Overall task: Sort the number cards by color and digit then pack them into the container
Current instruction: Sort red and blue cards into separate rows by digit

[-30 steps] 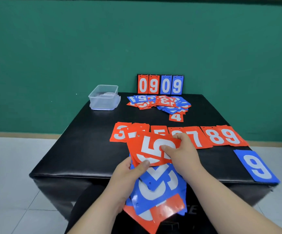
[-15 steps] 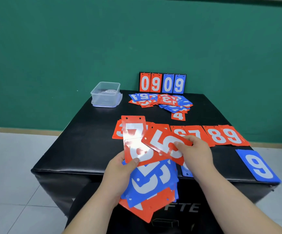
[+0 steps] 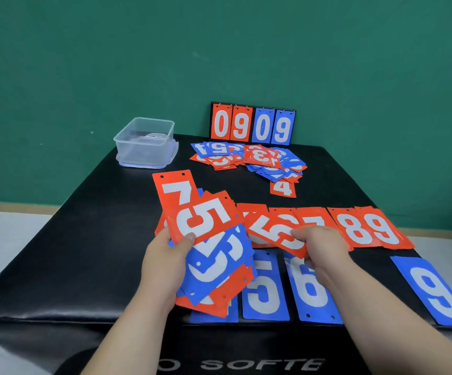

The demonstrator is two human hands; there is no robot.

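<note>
Green wall backed the black desk (image 3: 84,239). Head view: the left hand (image 3: 165,263) gripped a mixed fan of cards (image 3: 214,266), splayed presumably so the digits read at a glance. The right hand (image 3: 319,247) pinched a red 5 card (image 3: 276,234) in its fingers (image 3: 298,234) over the red row (image 3: 368,228), apparently seeking its slot. The container (image 3: 143,144) stood well apart, far left.

Red and blue rectangular number cards (image 3: 206,220): thin stiff plastic by look, smooth, slight sheen; white digits flatter, matt. Clear boxy plastic container (image 3: 138,155): see-through, glossy, light streaks on walls. Black padded tabletop (image 3: 97,239): leather-like cover, fine grain, soft sheen, creased at front edge. Small flip scoreboard (image 3: 252,125): same card stock, thin metal rings (image 3: 220,104) on top. Green wall (image 3: 84,63): matt, even. Pale floor tiles (image 3: 8,234): smooth.
</note>
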